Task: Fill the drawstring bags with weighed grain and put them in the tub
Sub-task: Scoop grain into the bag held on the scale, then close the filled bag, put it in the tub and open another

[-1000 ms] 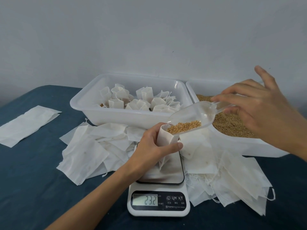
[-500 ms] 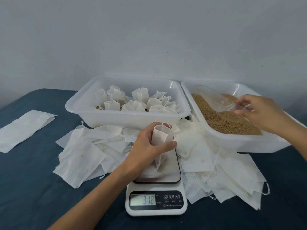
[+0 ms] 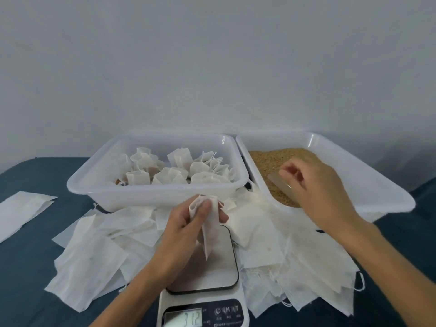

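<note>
My left hand (image 3: pixel 186 230) is shut on a white drawstring bag (image 3: pixel 211 226) and holds it upright on the scale (image 3: pixel 205 270), which reads 31.2. My right hand (image 3: pixel 318 192) reaches over the right tub (image 3: pixel 368 182) of brown grain (image 3: pixel 266 159). It grips the clear plastic scoop (image 3: pixel 282 188), which lies low in the grain, mostly hidden under the hand. The left tub (image 3: pixel 151 193) holds several filled, tied bags (image 3: pixel 169 168).
Empty white bags lie in heaps on the blue cloth to the left of the scale (image 3: pixel 89 253) and to its right (image 3: pixel 304 267). A single flat white bag (image 3: pixel 21 210) lies at the far left. A plain wall stands behind both tubs.
My right hand tipped the scoop's grain into the bag, swung right and lowered the scoop into the grain tub. The scale reading rose from 23.2 to 31.2. My left hand pinched the bag's mouth.
</note>
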A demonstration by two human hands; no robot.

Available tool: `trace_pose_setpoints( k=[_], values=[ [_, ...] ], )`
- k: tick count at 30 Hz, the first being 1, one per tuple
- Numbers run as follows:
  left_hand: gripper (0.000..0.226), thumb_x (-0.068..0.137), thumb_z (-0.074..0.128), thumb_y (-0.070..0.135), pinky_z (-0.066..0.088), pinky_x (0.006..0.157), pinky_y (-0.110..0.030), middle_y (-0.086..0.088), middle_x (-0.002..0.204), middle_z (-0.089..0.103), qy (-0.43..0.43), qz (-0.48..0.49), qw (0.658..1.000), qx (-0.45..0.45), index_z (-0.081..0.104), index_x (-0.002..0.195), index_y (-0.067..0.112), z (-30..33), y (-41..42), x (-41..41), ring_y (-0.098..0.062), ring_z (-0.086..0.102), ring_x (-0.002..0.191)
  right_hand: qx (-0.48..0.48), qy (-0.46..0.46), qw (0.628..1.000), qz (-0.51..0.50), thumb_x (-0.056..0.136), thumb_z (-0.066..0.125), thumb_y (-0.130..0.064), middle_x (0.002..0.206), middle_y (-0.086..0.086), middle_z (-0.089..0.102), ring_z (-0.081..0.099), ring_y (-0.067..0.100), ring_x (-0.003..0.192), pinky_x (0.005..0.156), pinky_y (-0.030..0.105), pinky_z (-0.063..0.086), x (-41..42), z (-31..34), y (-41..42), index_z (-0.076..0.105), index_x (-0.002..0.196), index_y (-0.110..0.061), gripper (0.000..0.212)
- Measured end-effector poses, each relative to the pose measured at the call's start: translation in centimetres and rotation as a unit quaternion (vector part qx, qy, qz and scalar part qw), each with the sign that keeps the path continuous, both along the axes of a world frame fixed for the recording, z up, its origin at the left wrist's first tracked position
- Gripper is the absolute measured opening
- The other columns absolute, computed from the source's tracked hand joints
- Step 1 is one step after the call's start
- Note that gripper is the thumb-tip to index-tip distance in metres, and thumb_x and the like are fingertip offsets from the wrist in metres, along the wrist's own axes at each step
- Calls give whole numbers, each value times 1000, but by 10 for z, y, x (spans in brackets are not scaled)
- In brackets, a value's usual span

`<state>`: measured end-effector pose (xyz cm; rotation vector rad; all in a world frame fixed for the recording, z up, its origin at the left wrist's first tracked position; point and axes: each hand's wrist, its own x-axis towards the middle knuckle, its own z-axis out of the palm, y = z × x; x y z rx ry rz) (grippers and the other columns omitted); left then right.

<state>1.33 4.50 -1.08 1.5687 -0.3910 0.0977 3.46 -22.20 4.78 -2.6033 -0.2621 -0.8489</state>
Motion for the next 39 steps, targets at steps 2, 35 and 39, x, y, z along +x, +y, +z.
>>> trace_pose_setpoints(
  k=[2, 35, 39],
  values=[
    [36, 106, 49, 33, 48, 60, -22, -11, 93, 74, -12, 11, 1000, -2, 75, 93, 11, 11, 1, 6, -16, 65, 78, 71, 9, 988, 137, 101, 53, -44, 78, -18, 61, 60, 10, 70, 62, 22, 46, -32, -7, 37, 63, 93, -35, 16],
    [13, 94, 71, 6, 49, 81, -43, -23, 100, 71, 28, 273, 818, 506, 73, 106, 0, 52, 110, 185, -40, 65, 95, 229, 121, 952, 164, 101, 51, -44, 67, -13, 67, 58, 8, 51, 53, 16, 38, -41, -59, 65, 60, 94, -39, 13],
    [18, 97, 69, 10, 44, 74, -39, -5, 94, 63, -205, 305, 829, 422, 68, 114, 9, 60, 63, 130, -26, 56, 86, 254, 128, 948, 143, 91, 56, -32, 66, -11, 67, 61, 12, 52, 53, 23, 47, -41, -60, 63, 60, 96, -39, 9]
  ],
)
